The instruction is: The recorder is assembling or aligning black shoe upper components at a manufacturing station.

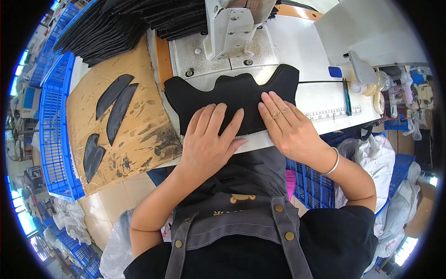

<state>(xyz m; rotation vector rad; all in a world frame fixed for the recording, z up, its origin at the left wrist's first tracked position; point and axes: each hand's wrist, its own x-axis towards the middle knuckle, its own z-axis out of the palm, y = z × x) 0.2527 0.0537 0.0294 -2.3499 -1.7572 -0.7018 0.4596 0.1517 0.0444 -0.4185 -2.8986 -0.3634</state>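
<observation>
Both hands, left hand and right hand, lie flat with fingers spread, gripping nothing, pressing the black fabric piece onto the worktop front edge, just short of the sewing machine; stitching not yet begun.

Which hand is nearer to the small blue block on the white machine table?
The right hand. It lies flat on the right part of the black fabric piece, with the blue block up and to its right. The left hand presses the fabric's middle, farther away.
</observation>
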